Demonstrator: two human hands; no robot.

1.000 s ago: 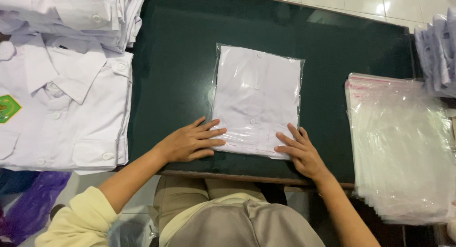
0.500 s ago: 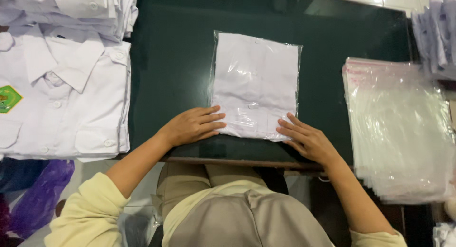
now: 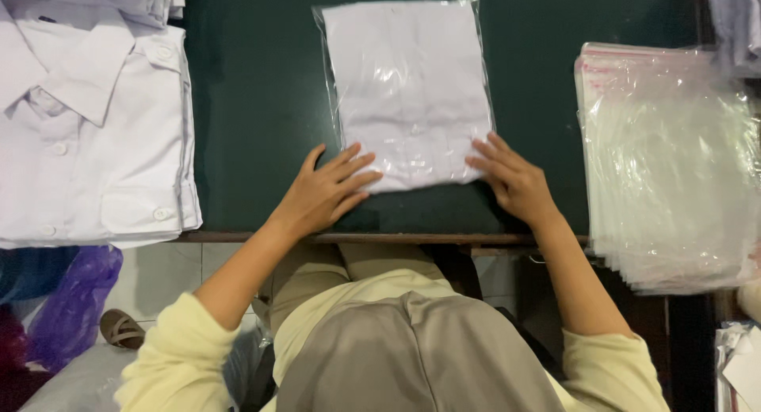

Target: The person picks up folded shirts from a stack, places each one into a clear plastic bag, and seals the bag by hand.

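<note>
Fingers (image 3: 349,168) of the left hand (image 3: 321,194) are lying spread and flat on the near left corner of the bagged white shirt (image 3: 408,91), grasping nothing; the right hand (image 3: 514,182) is pressing the near right corner likewise. With the packet lying mid-counter (image 3: 254,111), even pressure from both palms looks best for squeezing air out without creasing.

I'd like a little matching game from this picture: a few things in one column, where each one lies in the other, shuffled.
Things:
1. bagged white shirt
2. stack of folded white shirts
3. pile of clear plastic bags
4. purple bag

Places:
A. on the floor, lower left
B. right side of the table
C. middle of the green table, under both hands
D. left side of the table

Pairs: 1-C, 2-D, 3-B, 4-A
</note>
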